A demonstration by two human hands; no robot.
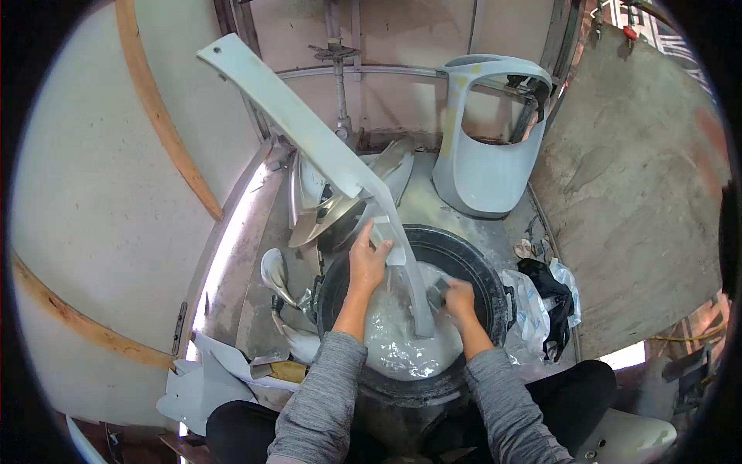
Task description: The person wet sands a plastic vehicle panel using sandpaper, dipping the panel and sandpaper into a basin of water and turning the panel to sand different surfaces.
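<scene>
A long, pale, bent body panel slants from the upper left down into a round black tub. Cloudy greyish water partly fills the tub, and the panel's lower end reaches it. My left hand grips the panel near its bend, thumb and fingers around its edge. To the right of the panel's lower end, my right hand is closed around a small dark pad, slightly blurred. Whether the pad touches the panel I cannot tell.
Behind the tub stands a large light-blue fairing with an opening. Curved metallic-looking panels lean beyond the tub's left side. Two mirrors lie left of the tub. Plastic bags sit at its right. White panel pieces lie front left.
</scene>
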